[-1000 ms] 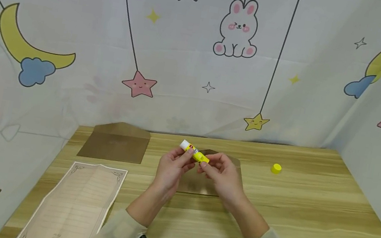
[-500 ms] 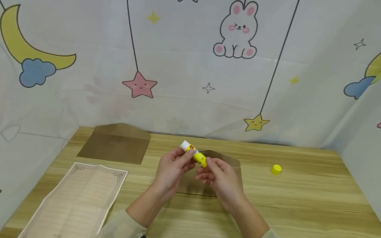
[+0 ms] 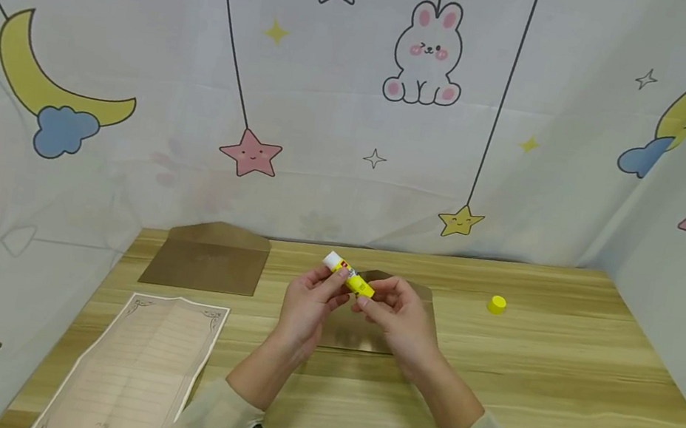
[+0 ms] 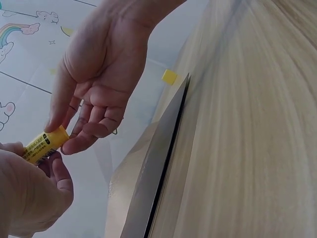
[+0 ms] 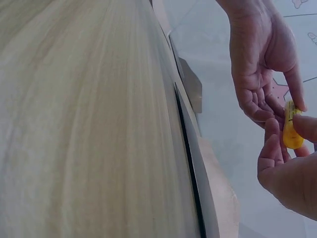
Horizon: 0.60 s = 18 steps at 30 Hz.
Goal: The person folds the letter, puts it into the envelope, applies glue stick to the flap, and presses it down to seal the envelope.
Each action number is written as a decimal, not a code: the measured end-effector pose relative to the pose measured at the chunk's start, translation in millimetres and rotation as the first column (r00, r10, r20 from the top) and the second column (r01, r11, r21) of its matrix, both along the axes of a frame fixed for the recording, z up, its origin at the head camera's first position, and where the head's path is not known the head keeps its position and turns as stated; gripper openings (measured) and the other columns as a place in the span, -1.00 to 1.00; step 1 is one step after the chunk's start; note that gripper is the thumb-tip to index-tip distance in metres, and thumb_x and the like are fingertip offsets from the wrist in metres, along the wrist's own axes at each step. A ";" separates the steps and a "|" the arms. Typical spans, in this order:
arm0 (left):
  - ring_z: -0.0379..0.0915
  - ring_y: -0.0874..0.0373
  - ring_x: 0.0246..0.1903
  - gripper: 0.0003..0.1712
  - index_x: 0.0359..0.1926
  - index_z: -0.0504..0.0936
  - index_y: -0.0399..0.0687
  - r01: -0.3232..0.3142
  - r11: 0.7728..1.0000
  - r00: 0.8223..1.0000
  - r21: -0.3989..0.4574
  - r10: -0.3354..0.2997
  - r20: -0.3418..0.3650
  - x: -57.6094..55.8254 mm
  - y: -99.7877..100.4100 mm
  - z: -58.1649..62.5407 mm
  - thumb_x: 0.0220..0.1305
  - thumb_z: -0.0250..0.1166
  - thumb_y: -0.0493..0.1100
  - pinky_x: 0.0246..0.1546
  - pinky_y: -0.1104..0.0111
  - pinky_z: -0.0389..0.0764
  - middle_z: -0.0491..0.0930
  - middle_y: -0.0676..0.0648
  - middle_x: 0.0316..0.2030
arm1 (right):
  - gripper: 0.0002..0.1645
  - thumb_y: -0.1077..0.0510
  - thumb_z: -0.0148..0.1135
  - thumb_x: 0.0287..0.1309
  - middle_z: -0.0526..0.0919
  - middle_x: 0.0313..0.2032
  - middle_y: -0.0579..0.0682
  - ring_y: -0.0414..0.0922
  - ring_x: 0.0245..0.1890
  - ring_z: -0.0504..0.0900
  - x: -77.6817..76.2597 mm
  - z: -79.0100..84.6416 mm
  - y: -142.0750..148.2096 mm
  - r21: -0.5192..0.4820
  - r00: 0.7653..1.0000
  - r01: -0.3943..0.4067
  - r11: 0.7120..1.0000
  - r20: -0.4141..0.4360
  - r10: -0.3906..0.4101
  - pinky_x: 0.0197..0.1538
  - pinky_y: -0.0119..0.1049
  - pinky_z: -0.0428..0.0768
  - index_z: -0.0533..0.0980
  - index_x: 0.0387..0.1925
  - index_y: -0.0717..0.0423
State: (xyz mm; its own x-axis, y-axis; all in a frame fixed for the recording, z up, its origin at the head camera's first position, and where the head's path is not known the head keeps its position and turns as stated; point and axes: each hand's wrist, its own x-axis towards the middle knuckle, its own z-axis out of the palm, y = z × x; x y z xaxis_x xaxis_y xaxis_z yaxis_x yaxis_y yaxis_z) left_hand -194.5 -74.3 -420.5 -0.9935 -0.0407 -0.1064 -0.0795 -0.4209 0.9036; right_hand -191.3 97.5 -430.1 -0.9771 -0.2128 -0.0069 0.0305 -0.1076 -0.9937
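Observation:
A yellow glue stick (image 3: 361,286) with a bare white tip is held tilted above the table, its white end up and to the left. My left hand (image 3: 305,310) grips the tube's middle between thumb and fingers. At the yellow base, the thumb and index finger of my right hand (image 3: 404,326) pinch the tube; its other fingers are loosely curled. Printing on the glue stick (image 4: 42,145) shows in the left wrist view. Beneath both hands lies a brown envelope (image 3: 358,333) with its flap raised, partly hidden by them.
The yellow cap (image 3: 496,304) stands on the table to the right. Another brown envelope (image 3: 210,266), flap up, lies at the back left. In front of it is a lined sheet of letter paper (image 3: 141,362). A patterned cloth (image 3: 335,93) hangs behind the table.
My right thumb and fingers have shifted around the glue stick's base, turning away and returning to a pinch. The left hand keeps its grip, nearly still.

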 end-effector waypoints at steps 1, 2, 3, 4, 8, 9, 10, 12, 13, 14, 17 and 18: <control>0.65 0.12 -0.15 -0.59 0.16 0.59 -0.39 -0.005 1.000 1.000 0.000 0.005 -0.002 0.0 0.0 0.5 0.50 0.40 -0.15 -0.01 0.33 0.69 0.68 -0.12 -0.10 | -0.67 0.29 0.33 0.45 0.68 -0.04 0.18 0.01 -0.05 0.76 -0.1 0.4 0.2 0.008 1.000 -0.004 1.000 0.004 0.004 0.05 -0.19 0.68 0.46 0.14 0.23; 0.65 0.13 -0.16 -0.59 0.15 0.60 -0.38 -0.010 1.000 1.000 -0.001 0.010 -0.006 -0.2 0.1 1.1 0.49 0.40 -0.15 -0.01 0.32 0.70 0.68 -0.11 -0.11 | -0.66 0.28 0.33 0.45 0.68 -0.04 0.17 0.01 -0.04 0.75 -0.5 0.7 0.4 0.020 1.000 -0.010 1.000 0.006 0.010 0.06 -0.19 0.67 0.46 0.15 0.23; 0.65 0.13 -0.16 -0.60 0.14 0.60 -0.39 -0.015 1.000 1.000 -0.003 0.015 -0.013 -0.4 0.1 1.6 0.48 0.41 -0.16 -0.01 0.32 0.70 0.68 -0.11 -0.11 | -0.65 0.27 0.33 0.46 0.69 -0.04 0.17 0.02 -0.03 0.76 -1.0 1.1 0.9 0.033 1.000 -0.014 0.999 0.010 0.014 0.07 -0.18 0.68 0.46 0.16 0.23; 0.65 0.12 -0.16 -0.60 0.14 0.60 -0.40 -0.019 1.000 1.000 -0.006 0.019 -0.024 -0.6 0.2 1.8 0.48 0.41 -0.17 -0.01 0.32 0.71 0.68 -0.12 -0.11 | -0.63 0.27 0.34 0.45 0.69 -0.03 0.17 0.02 -0.03 0.76 -1.8 1.6 1.5 0.049 1.000 -0.016 0.999 0.012 0.015 0.10 -0.15 0.67 0.45 0.17 0.24; 0.67 0.11 -0.15 -0.63 0.12 0.61 -0.43 -0.056 0.998 0.996 -0.032 0.053 -0.067 -2.4 0.0 3.9 0.45 0.41 -0.24 -0.01 0.31 0.73 0.64 -0.14 -0.09 | -0.53 0.20 0.36 0.46 0.68 0.01 0.17 0.05 0.01 0.74 -5.6 5.9 8.1 0.125 1.000 -0.018 0.992 -0.005 0.019 0.15 -0.08 0.66 0.42 0.24 0.30; 0.66 0.11 -0.14 -0.63 0.13 0.61 -0.43 -0.068 0.996 0.995 -0.050 0.064 -0.080 -2.8 -0.3 4.4 0.44 0.42 -0.25 -0.01 0.31 0.73 0.63 -0.15 -0.08 | -0.52 0.19 0.35 0.47 0.67 0.02 0.17 0.05 0.01 0.73 -6.7 7.4 11.0 0.141 1.000 -0.015 0.990 -0.008 0.016 0.17 -0.06 0.66 0.42 0.25 0.31; 0.66 0.11 -0.13 -0.63 0.13 0.61 -0.42 -0.083 0.994 0.993 -0.067 0.076 -0.094 -3.0 -0.7 5.0 0.43 0.42 -0.26 -0.01 0.32 0.73 0.61 -0.15 -0.07 | -0.51 0.16 0.35 0.47 0.67 0.03 0.17 0.06 0.03 0.72 -7.8 9.2 14.3 0.158 1.000 -0.015 0.987 -0.018 0.018 0.18 -0.04 0.65 0.42 0.26 0.31; 0.65 0.12 -0.13 -0.64 0.11 0.63 -0.39 -0.119 0.985 0.988 -0.126 0.105 -0.117 -3.2 -2.3 6.0 0.40 0.44 -0.27 -0.03 0.35 0.72 0.60 -0.15 -0.06 | -0.49 0.13 0.34 0.49 0.66 0.04 0.18 0.07 0.05 0.71 -10.9 12.5 22.5 0.192 0.999 -0.012 0.981 -0.036 0.019 0.20 -0.03 0.64 0.41 0.27 0.33; 0.65 0.11 -0.14 -0.65 0.10 0.64 -0.39 -0.136 0.978 0.984 -0.156 0.115 -0.134 -3.4 -3.2 6.3 0.39 0.45 -0.28 -0.06 0.37 0.72 0.60 -0.15 -0.06 | -0.50 0.12 0.33 0.50 0.66 0.04 0.18 0.08 0.07 0.70 -12.3 14.2 27.2 0.207 0.999 -0.009 0.978 -0.046 0.019 0.21 -0.02 0.64 0.42 0.27 0.31; 0.64 0.11 -0.15 -0.65 0.09 0.65 -0.38 -0.152 0.971 0.981 -0.186 0.124 -0.151 -3.3 -4.3 6.5 0.38 0.46 -0.28 -0.09 0.38 0.71 0.60 -0.16 -0.06 | -0.51 0.11 0.33 0.50 0.65 0.05 0.18 0.08 0.08 0.69 -13.8 15.7 32.4 0.228 0.999 -0.007 0.974 -0.051 0.019 0.22 0.00 0.63 0.43 0.27 0.29; 0.63 0.08 -0.16 -0.66 0.07 0.67 -0.33 -0.193 0.937 0.968 -0.292 0.133 -0.212 -3.2 -8.3 7.0 0.34 0.49 -0.28 -0.15 0.41 0.69 0.64 -0.16 -0.07 | -0.50 0.07 0.33 0.51 0.64 0.07 0.16 0.11 0.11 0.66 -18.4 19.1 50.0 0.310 0.996 0.011 0.951 -0.085 0.016 0.21 0.05 0.62 0.45 0.27 0.26; 0.62 0.07 -0.16 -0.65 0.08 0.68 -0.32 -0.205 0.922 0.963 -0.329 0.130 -0.236 -3.4 -9.8 6.9 0.33 0.49 -0.29 -0.16 0.41 0.68 0.64 -0.16 -0.08 | -0.50 0.05 0.33 0.51 0.64 0.08 0.15 0.12 0.11 0.65 -19.8 19.6 56.5 0.342 0.995 0.017 0.940 -0.099 0.017 0.20 0.07 0.61 0.45 0.28 0.25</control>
